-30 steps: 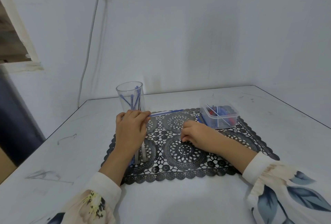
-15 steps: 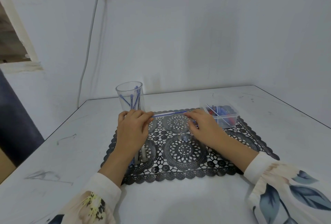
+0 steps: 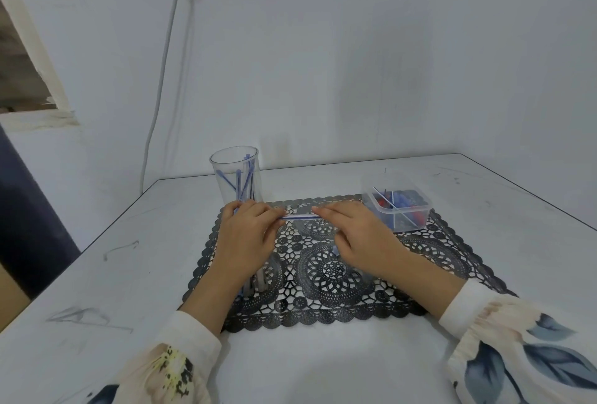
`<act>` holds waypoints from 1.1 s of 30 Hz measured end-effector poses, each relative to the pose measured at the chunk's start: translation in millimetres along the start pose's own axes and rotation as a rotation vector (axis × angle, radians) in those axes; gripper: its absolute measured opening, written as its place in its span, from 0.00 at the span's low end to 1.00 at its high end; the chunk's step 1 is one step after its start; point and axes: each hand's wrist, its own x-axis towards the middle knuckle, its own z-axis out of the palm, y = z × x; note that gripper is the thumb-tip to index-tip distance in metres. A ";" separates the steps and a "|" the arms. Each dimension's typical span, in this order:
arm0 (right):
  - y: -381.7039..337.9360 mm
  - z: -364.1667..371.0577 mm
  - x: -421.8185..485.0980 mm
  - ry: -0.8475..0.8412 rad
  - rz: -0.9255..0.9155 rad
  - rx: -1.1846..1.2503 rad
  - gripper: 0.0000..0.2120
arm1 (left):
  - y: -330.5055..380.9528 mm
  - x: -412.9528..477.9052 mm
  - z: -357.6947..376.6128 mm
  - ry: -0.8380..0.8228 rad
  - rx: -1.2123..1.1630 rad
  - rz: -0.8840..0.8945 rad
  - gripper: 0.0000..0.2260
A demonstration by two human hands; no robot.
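Head view: a thin blue-and-white striped straw [image 3: 298,217] is held level just above the far half of a black lace mat [image 3: 323,316], stretched between two hands. The left hand [image 3: 247,235] is over the mat's left side, knuckles up. Its fingers [image 3: 268,211] are curled together and pinch the straw's left end against the thumb. The right hand [image 3: 358,235] is over the middle of the mat. Its fingers [image 3: 326,210] are bent and close together, gripping the straw's right end. A small blue piece [image 3: 336,250] shows by its thumb, too small to tell what it is.

A few pale tubes [image 3: 260,281] stick out from under the left palm toward the mat's near edge. Whether the hand grips them or they lie on the mat cannot be told.

A clear cup [image 3: 234,177] stands upright just beyond the mat's far left corner, with several blue straws leaning inside it. A clear plastic box [image 3: 397,206] sits on the mat's far right corner. It holds red and blue bits, with thin straws lying across them.

The mat lies flat on a white, scuffed surface [image 3: 145,242]. Both forearms reach over the mat's near edge in cream sleeves [image 3: 504,339] printed with blue leaves. A grey cable [image 3: 164,80] runs down the wall beyond the mat's far left corner.
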 end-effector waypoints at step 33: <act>45.3 -15.7 3.7 0.053 0.108 -0.532 0.14 | -5.4 -1.2 5.7 0.036 -0.089 -0.052 0.15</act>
